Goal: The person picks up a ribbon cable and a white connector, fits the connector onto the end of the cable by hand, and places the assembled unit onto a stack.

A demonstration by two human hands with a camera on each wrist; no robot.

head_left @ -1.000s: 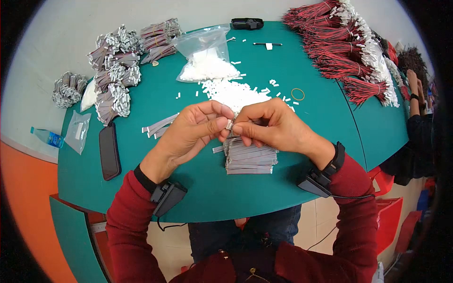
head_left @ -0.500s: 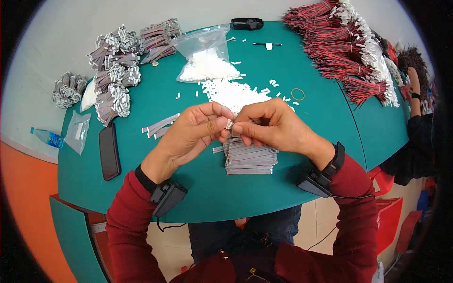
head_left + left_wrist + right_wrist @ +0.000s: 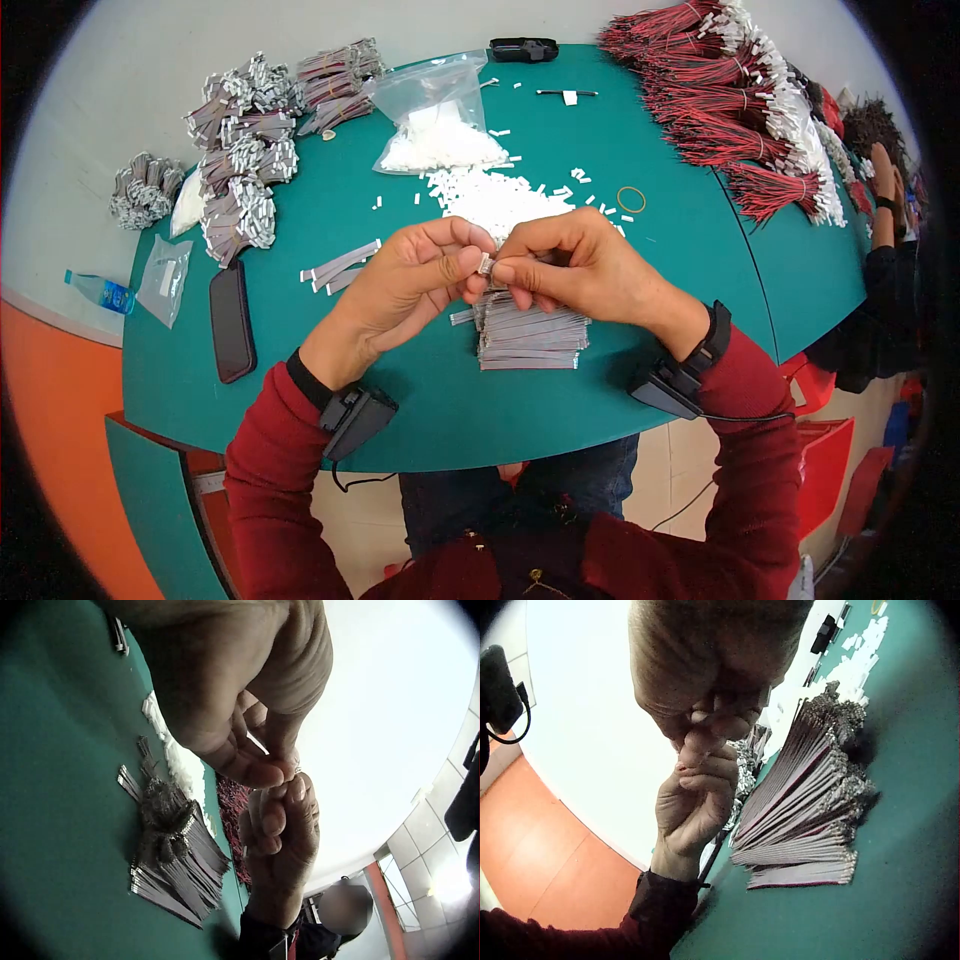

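The left hand (image 3: 398, 282) and right hand (image 3: 592, 268) are pinching a small white connector (image 3: 486, 264), between the far white housings (image 3: 500, 198) and near ribbon cables (image 3: 530, 338), apparently seating a cable end, the next move probably calling for steady, aligned pressure.

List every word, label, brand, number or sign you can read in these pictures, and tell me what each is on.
No text can be read.
Bottle label: blue with pale marks, too small to read.
Flat clear bag: faint mark, too blurred to read.
White tag on the black cable: no lettering can be made out.
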